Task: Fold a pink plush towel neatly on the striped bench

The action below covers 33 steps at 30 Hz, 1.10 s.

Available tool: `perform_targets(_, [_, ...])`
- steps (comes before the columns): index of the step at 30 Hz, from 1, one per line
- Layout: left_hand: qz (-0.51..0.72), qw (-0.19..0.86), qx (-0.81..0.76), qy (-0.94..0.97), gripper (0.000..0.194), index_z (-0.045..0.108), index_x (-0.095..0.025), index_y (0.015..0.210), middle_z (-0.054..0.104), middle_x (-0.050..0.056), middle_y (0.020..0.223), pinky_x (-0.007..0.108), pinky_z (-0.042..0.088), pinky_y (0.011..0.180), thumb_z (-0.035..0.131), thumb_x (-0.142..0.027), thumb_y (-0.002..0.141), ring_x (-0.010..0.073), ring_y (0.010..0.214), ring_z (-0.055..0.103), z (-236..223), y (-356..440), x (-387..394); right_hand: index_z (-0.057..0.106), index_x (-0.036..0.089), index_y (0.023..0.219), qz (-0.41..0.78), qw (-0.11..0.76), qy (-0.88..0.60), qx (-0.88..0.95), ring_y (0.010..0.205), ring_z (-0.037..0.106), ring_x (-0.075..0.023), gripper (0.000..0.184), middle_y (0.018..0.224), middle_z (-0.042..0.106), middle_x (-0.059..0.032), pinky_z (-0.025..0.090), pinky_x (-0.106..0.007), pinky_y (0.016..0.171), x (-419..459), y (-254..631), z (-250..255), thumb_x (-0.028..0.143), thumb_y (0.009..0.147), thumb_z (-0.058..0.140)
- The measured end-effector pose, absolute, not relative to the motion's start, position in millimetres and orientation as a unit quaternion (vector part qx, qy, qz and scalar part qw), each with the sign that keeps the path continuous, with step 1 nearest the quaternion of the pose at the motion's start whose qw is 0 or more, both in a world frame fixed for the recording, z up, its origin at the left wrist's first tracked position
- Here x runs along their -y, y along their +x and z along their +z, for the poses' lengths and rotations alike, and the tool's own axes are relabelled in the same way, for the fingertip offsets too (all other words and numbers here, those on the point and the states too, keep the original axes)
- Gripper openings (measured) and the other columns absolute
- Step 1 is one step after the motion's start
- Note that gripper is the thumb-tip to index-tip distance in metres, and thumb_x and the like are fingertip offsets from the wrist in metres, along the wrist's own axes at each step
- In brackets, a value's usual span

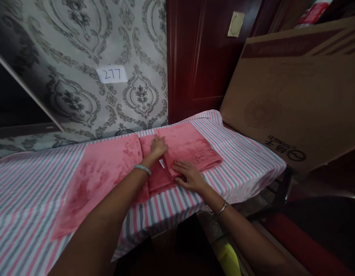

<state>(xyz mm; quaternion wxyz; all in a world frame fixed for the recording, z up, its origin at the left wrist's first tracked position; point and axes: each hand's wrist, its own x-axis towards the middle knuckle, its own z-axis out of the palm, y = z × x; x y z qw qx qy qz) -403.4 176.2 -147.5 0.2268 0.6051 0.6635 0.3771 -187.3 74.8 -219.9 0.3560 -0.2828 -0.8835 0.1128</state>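
A pink plush blanket (108, 159) lies partly folded on the striped cloth, both its side parts turned in toward the middle. Between the two folded edges a darker strip shows, with a small white label (161, 163) on it. My left hand (159, 147), a beaded bracelet at the wrist, rests at the far end of the right fold's inner edge, fingers spread on the fabric. Near the front corner of that same fold lies my right hand (190, 176), fingers stretched over the plush and thumb apart. Neither hand visibly grips the blanket.
The striped cloth (234, 149) covers a long narrow surface against the patterned wall (137, 50). A paper marked 277 (112, 74) is on the wall. At right leans a large cardboard box (292, 88), beside a dark red door (191, 57). Something yellow (229, 260) lies below the front edge.
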Motion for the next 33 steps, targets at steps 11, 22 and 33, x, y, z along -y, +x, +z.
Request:
perform_targets(11, [0.112, 0.002, -0.626, 0.772, 0.080, 0.039, -0.009, 0.158, 0.031, 0.025, 0.166, 0.062, 0.016, 0.125, 0.054, -0.056, 0.095, 0.0432, 0.156, 0.022, -170, -354, -128, 0.046, 0.017, 0.156, 0.020, 0.290, -0.511, 0.809, 0.154, 0.032, -0.0344, 0.059, 0.161, 0.045, -0.0146, 0.027, -0.060, 0.123, -156, -160, -182, 0.041, 0.103, 0.043])
perform_targets(22, [0.126, -0.023, -0.618, 0.776, 0.082, 0.040, -0.007, 0.157, 0.033, 0.026, 0.165, 0.060, 0.016, 0.125, 0.058, -0.055, 0.093, 0.0438, 0.154, 0.026, -179, -355, -123, 0.040, 0.025, 0.160, 0.042, 0.152, -0.535, 0.830, 0.158, 0.022, -0.0322, 0.057, 0.169, 0.027, -0.0106, 0.020, -0.063, 0.125, -157, -161, -202, 0.042, 0.105, 0.044])
perform_targets(33, [0.223, 0.001, -0.595, 0.772, 0.054, 0.052, -0.016, 0.151, 0.049, 0.013, 0.159, 0.049, 0.020, 0.127, 0.044, -0.030, 0.099, 0.0302, 0.150, 0.039, -184, -366, -124, 0.038, 0.028, 0.161, 0.099, 0.133, -0.420, 0.892, 0.158, 0.023, -0.0268, 0.057, 0.168, 0.029, -0.0079, 0.025, -0.055, 0.126, -144, -169, -209, 0.043, 0.106, 0.045])
